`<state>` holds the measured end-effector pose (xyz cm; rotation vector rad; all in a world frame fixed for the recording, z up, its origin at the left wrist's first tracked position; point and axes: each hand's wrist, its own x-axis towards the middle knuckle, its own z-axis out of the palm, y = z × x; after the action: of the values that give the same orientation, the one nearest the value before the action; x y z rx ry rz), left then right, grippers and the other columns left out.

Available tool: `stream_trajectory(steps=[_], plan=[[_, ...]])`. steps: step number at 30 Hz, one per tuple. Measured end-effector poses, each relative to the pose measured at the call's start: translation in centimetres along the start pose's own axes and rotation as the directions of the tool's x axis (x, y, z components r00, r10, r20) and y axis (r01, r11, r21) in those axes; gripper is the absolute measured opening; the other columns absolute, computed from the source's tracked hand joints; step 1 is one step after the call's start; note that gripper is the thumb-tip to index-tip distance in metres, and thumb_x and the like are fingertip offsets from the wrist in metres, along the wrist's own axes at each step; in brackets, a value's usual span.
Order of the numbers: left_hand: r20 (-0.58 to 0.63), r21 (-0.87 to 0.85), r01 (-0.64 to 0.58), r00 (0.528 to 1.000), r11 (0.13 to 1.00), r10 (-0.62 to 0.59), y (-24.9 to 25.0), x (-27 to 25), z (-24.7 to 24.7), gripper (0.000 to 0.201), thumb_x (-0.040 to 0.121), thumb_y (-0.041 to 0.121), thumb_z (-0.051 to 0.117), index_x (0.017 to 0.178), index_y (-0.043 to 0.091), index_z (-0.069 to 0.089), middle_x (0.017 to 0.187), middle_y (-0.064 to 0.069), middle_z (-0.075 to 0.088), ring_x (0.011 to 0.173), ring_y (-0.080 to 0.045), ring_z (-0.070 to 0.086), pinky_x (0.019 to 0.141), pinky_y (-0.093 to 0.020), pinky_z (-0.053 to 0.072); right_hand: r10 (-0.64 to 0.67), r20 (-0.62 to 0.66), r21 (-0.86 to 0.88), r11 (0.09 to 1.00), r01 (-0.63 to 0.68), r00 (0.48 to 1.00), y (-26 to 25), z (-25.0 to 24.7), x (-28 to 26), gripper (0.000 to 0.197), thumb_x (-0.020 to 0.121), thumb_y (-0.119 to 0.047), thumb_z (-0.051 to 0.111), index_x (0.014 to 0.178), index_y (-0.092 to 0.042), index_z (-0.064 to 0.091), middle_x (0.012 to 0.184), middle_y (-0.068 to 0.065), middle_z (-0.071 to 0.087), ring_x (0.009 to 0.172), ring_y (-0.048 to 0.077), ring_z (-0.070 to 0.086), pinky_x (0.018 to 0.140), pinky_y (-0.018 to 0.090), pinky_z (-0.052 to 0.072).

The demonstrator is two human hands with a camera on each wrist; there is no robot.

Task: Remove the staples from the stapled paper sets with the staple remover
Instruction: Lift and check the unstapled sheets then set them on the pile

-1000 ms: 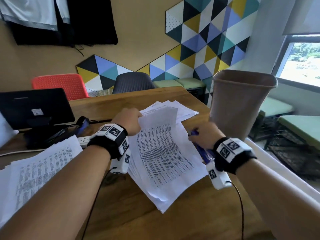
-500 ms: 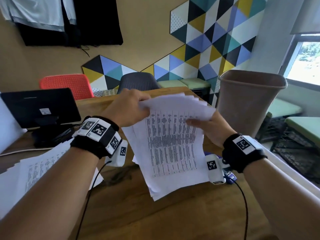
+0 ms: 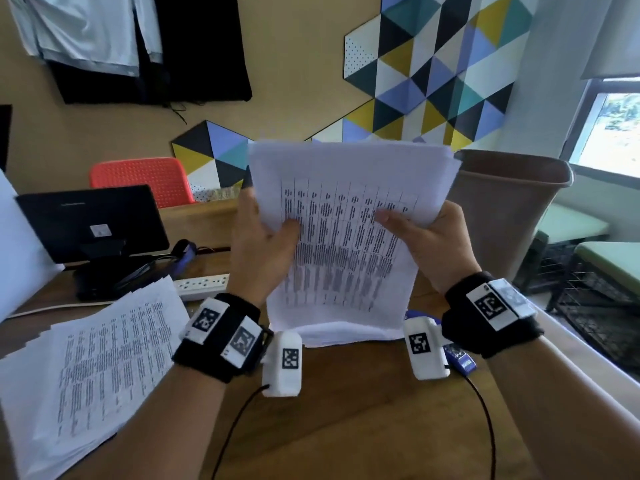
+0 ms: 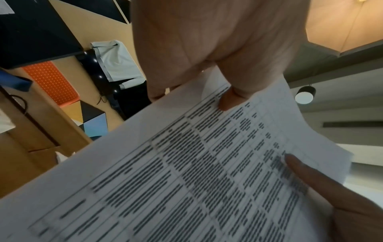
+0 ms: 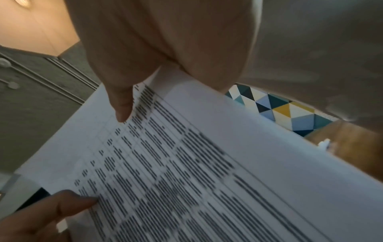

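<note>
- A wooden surface [image 3: 346, 427] stands before a geometric-patterned wall.
- The left hand [image 3: 258, 251] and right hand [image 3: 433, 240] each pinch the printed paper stack [image 3: 343, 237], upright above the surface.
- A second paper pile [image 3: 97, 358] lies at 9 o'clock.

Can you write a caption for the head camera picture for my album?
Both hands, left hand and right hand, hold a printed paper stack upright above the wooden desk.
</note>
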<state>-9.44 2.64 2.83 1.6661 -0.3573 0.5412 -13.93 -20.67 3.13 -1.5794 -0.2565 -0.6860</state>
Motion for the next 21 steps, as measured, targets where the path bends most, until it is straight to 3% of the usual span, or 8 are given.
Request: stream_trajectory(steps=[3, 6, 8, 11, 14, 17, 19, 21], plan=[[0.025, 0.051, 0.039, 0.999, 0.998, -0.040, -1.0, -1.2, 0.6, 0.039, 0.089, 0.020, 0.062, 0.122, 0.034, 0.047, 0.111, 0.010, 0.068, 0.098, -0.006, 0.068, 0.081, -0.035, 0.056, 0.020, 0.010, -0.041, 0.999, -0.020, 1.000, 0.9, 0.1, -0.9, 0.018, 0.086, -0.013, 0.084, 0.103, -0.012, 0.077, 0.096, -0.004, 0.082, 0.089, 0.014, 0.078, 0.075, 0.026, 0.062], [0.048, 0.043, 0.070, 0.996, 0.997, -0.072, -1.9, -2.3, 1.1, 0.030, 0.097, 0.024, 0.058, 0.108, 0.048, 0.045, 0.103, 0.022, 0.067, 0.095, 0.002, 0.066, 0.086, -0.037, 0.056, 0.074, 0.038, -0.122, 0.990, -0.069, 0.997, 2.7, 0.2, -2.0, 0.017, 0.087, -0.016, 0.083, 0.099, -0.026, 0.076, 0.099, -0.013, 0.081, 0.093, 0.009, 0.078, 0.084, 0.035, 0.065], [0.045, 0.013, 0.052, 0.998, 0.999, -0.053, -1.6, -2.4, 1.2, 0.028, 0.100, 0.021, 0.055, 0.108, 0.046, 0.045, 0.099, 0.029, 0.066, 0.092, 0.005, 0.066, 0.078, -0.024, 0.055, 0.072, 0.022, -0.134, 0.989, -0.069, 0.997, 3.0, 0.1, -2.1, 0.018, 0.088, -0.018, 0.083, 0.098, -0.031, 0.076, 0.100, -0.015, 0.080, 0.095, 0.009, 0.077, 0.087, 0.039, 0.064], [0.002, 0.003, 0.030, 1.000, 1.000, -0.030, -1.3, -2.0, 1.2, 0.026, 0.101, 0.016, 0.053, 0.113, 0.037, 0.045, 0.101, 0.020, 0.067, 0.089, 0.006, 0.066, 0.068, -0.012, 0.050, 0.055, 0.018, -0.146, 0.988, -0.052, 0.998, 2.8, -0.1, -1.7, 0.017, 0.088, -0.021, 0.083, 0.101, -0.030, 0.077, 0.103, -0.011, 0.081, 0.096, 0.011, 0.078, 0.086, 0.040, 0.063], [0.014, 0.022, 0.105, 0.994, 0.994, -0.105, -2.2, -2.3, 1.4, 0.026, 0.100, 0.019, 0.052, 0.106, 0.044, 0.045, 0.102, 0.015, 0.068, 0.087, 0.001, 0.067, 0.076, -0.030, 0.056, 0.068, 0.070, -0.164, 0.985, -0.056, 0.995, 3.1, 0.2, -2.2, 0.024, 0.090, -0.018, 0.081, 0.102, -0.039, 0.077, 0.107, -0.010, 0.080, 0.099, 0.013, 0.077, 0.089, 0.047, 0.063], [0.051, 0.069, 0.195, 0.979, 0.978, -0.199, -3.4, -2.8, 1.6, 0.022, 0.096, 0.028, 0.051, 0.109, 0.045, 0.047, 0.102, 0.015, 0.069, 0.090, -0.009, 0.070, 0.086, -0.052, 0.058, 0.123, 0.073, -0.185, 0.977, -0.107, 0.990, 3.9, 0.4, -3.1, 0.048, 0.092, -0.016, 0.079, 0.092, -0.064, 0.071, 0.104, -0.018, 0.079, 0.098, 0.012, 0.077, 0.090, 0.050, 0.063], [0.075, 0.080, 0.198, 0.976, 0.977, -0.204, -3.4, -2.8, 1.5, 0.020, 0.093, 0.031, 0.049, 0.109, 0.043, 0.048, 0.103, 0.010, 0.070, 0.091, -0.016, 0.070, 0.086, -0.057, 0.057, 0.138, 0.046, -0.190, 0.974, -0.127, 0.989, 4.1, 0.2, -3.2, 0.043, 0.092, -0.018, 0.080, 0.090, -0.060, 0.073, 0.103, -0.016, 0.079, 0.096, 0.012, 0.077, 0.089, 0.051, 0.063], [0.088, 0.084, 0.183, 0.978, 0.979, -0.190, -2.7, -2.7, 1.5, 0.015, 0.093, 0.028, 0.047, 0.106, 0.036, 0.048, 0.101, -0.006, 0.069, 0.086, -0.024, 0.069, 0.081, -0.055, 0.058, 0.159, 0.021, -0.197, 0.968, -0.152, 0.987, 4.0, -0.2, -3.0, 0.026, 0.091, -0.018, 0.080, 0.093, -0.043, 0.076, 0.101, -0.013, 0.080, 0.092, 0.011, 0.078, 0.088, 0.049, 0.063]])
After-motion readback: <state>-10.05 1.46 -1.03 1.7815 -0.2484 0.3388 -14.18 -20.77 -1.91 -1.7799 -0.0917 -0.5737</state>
